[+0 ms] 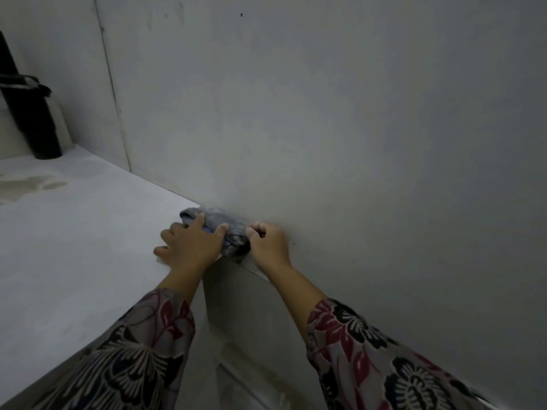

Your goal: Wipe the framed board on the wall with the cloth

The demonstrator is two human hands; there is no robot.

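Two hands meet on a bunched grey cloth [220,229] at the far edge of a pale tabletop [74,247], right where that surface runs into a plain grey wall [325,113]. The left hand [192,242] lies over the near side of the cloth, its fingers [199,219] curled down on the fabric and grasping it, while the thumb and outer fingers spread flat on the tabletop beside the cloth. The right hand [270,241] sits just to the other side of the cloth, against the wall, its fingers [255,229] clenched and pinching the cloth's dark lower end. Both forearms wear loose sleeves [370,350] printed with black, cream and red flowers. The cloth itself is crumpled into a roll, touching wall and tabletop at once. Below the cloth, between the two forearms, a grey panel [251,306] with a thin pale edge drops away from the tabletop's end. Well away from the cloth, at the far left of the tabletop, a black cylinder [28,113] leans upright near the corner. A framed board cannot be made out.
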